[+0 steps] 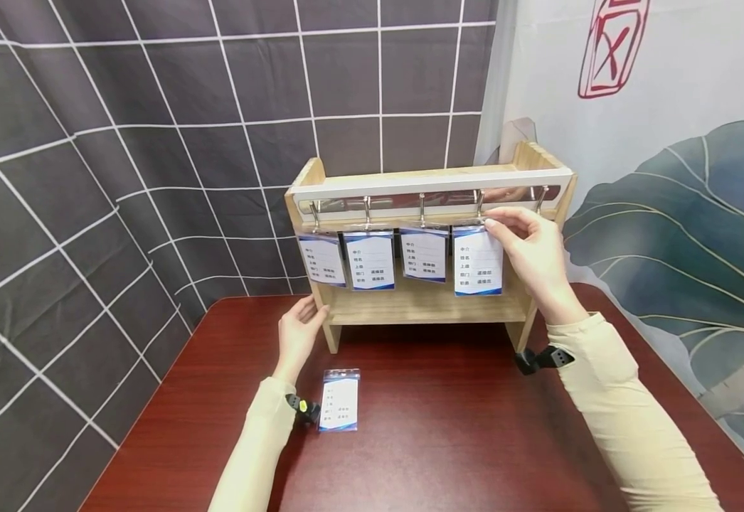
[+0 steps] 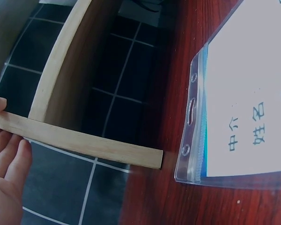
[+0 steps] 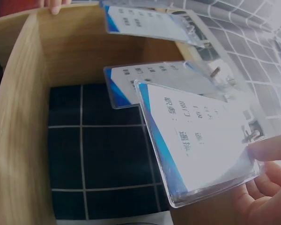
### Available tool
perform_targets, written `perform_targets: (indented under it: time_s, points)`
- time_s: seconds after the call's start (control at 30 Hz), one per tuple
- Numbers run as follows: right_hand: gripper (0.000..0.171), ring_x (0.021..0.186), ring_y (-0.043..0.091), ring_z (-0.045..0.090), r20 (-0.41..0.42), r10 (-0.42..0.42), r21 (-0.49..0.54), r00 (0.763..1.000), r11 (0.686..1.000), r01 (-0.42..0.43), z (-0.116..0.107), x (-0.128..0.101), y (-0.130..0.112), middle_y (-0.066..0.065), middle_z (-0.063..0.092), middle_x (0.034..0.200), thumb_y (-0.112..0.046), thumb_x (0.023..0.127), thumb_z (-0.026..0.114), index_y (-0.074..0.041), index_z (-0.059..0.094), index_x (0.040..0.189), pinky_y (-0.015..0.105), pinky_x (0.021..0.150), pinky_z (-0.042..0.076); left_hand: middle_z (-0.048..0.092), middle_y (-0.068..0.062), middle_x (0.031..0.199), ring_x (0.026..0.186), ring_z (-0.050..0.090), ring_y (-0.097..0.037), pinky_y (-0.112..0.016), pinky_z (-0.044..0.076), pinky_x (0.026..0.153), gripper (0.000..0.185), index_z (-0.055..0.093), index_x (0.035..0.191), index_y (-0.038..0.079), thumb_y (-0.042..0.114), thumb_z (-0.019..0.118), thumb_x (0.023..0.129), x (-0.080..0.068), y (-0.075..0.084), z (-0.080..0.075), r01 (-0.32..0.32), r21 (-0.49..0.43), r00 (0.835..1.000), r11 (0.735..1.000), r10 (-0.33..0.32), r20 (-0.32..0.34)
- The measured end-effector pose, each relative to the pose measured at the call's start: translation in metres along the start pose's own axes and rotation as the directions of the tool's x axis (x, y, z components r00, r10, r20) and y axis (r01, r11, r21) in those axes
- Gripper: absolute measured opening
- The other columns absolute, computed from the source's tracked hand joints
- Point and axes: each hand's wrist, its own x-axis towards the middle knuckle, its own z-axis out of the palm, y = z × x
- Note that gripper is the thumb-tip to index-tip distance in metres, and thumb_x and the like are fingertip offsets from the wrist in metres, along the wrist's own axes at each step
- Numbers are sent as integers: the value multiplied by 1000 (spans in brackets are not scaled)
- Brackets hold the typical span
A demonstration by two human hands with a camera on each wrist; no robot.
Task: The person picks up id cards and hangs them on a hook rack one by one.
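Observation:
Several clear-sleeved name badges hang in a row from metal hooks on the front rail of a wooden rack [image 1: 423, 309]. My right hand [image 1: 534, 256] pinches the top corner of the rightmost hanging badge [image 1: 477, 263], thumb on its front, beside its hook [image 1: 479, 202]. In the right wrist view this badge [image 3: 196, 140] tilts toward the camera. My left hand [image 1: 298, 333] holds the rack's left side panel [image 2: 84, 140] low down, thumb on one side and fingers on the other. Another badge [image 1: 340, 402] lies flat on the table, near the left wrist.
The rack stands toward the back of a dark red table [image 1: 449, 441]. At the rail's right end, one more hook [image 1: 542, 199] carries no badge. A dark grid-patterned curtain [image 1: 231, 142] hangs behind and to the left; a light cloth with leaf drawings [image 1: 698, 213] hangs at right.

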Motion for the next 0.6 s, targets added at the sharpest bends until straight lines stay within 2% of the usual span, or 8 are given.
perform_targets:
  time_s: [0.2,0.5,0.6]
  points:
    - [29,90,-4,62,-11,22,-9,1000,1000,-22,5,4,3,-31,66,88,-9,100,72,8,71,123,12,77,47,69,-28,126,120,67,-41,-43,57,101,45,66,132,-10,11,81,94,1,5,-4,-5,-4,1000,1000,5,20]
    - [26,95,-2,65,19,6,21,1000,1000,-6,2,4,3,-28,69,94,-11,100,72,4,72,121,12,84,50,70,-26,126,119,68,-39,-42,58,100,45,68,132,-7,12,81,93,2,1,-4,-29,8,1000,1000,29,5]
    - [26,95,-1,64,34,6,15,999,1000,-7,0,3,5,-27,69,95,-12,101,71,4,71,122,12,84,50,70,-26,126,119,68,-39,-42,58,100,45,67,132,-8,11,82,93,1,1,-3,-16,5,1000,1000,16,12]
